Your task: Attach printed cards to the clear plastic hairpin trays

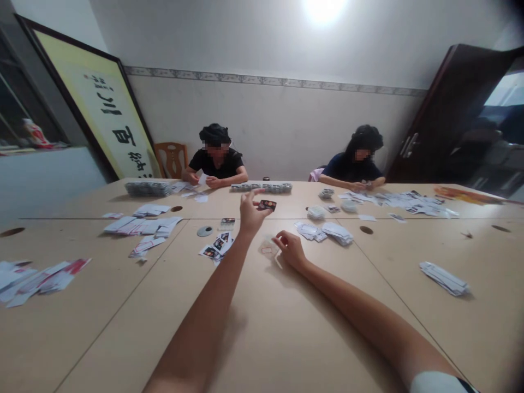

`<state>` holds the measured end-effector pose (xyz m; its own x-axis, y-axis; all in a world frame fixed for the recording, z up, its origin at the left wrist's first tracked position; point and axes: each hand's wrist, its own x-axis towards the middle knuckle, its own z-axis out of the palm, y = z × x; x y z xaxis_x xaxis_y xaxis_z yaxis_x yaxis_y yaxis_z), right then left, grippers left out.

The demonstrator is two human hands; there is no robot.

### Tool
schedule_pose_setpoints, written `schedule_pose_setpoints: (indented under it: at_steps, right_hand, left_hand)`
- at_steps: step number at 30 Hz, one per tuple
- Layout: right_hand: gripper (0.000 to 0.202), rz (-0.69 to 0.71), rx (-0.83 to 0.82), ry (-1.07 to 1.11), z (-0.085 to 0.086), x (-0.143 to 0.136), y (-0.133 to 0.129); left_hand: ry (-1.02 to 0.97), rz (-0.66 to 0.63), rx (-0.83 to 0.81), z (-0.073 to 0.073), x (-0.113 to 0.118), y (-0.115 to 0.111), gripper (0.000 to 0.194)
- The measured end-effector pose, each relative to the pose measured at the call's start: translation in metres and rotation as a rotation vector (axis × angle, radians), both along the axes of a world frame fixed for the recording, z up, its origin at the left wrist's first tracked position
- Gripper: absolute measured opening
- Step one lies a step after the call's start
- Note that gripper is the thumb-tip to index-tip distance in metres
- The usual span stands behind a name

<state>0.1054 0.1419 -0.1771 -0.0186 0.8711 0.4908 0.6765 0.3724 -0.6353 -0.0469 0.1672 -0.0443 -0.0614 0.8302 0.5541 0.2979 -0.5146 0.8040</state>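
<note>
My left hand (251,214) is raised over the table, pinching a small dark printed card (267,205) between thumb and fingers. Lower and to the right, my right hand (291,248) grips the edge of a clear plastic bag (268,248) with a red outline on it, held close to the tabletop. Left of my left forearm lies a loose pile of dark-printed cards (219,245). Just behind that pile sits a small stack of cards (227,224). Bundles of white slips (336,233) rest to the right of my right hand.
Two people (216,158) sit across the table (286,327). A row of packed bundles (261,188) stands near the far edge. White paper slips (143,226) spread at left, a slip bundle (445,279) at right. A cable hole (366,230) opens in the tabletop.
</note>
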Motion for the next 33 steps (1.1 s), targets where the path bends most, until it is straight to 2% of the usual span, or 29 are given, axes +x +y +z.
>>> schedule_pose_setpoints:
  at_steps: [5,7,9,12,15,25,33]
  right_hand:
    - [0.029,-0.050,0.017,0.428,-0.004,0.013,0.012]
    - [0.030,-0.037,0.011,0.560,-0.005,0.015,0.016]
    - [0.031,-0.005,0.002,0.656,-0.006,0.014,0.018]
    - [0.034,0.048,-0.019,0.729,-0.006,0.013,0.019]
    - [0.028,0.094,-0.065,0.746,-0.007,0.012,0.019]
    - [0.030,0.119,-0.185,0.743,-0.012,0.015,0.021]
    - [0.031,0.116,-0.221,0.763,-0.012,0.016,0.025]
  left_hand:
    - [-0.112,0.022,-0.095,-0.068,0.031,0.004,0.052]
    - [-0.136,0.013,-0.113,-0.086,0.034,0.002,0.049]
    - [-0.147,-0.016,-0.122,-0.096,0.034,0.002,0.044]
    - [-0.148,-0.065,-0.140,-0.103,0.034,0.003,0.033]
    - [-0.146,-0.107,-0.192,-0.108,0.038,0.005,0.025]
    - [-0.229,-0.245,-0.447,-0.123,0.037,0.016,0.033]
    - [-0.324,-0.242,-0.488,-0.127,0.037,0.024,0.036]
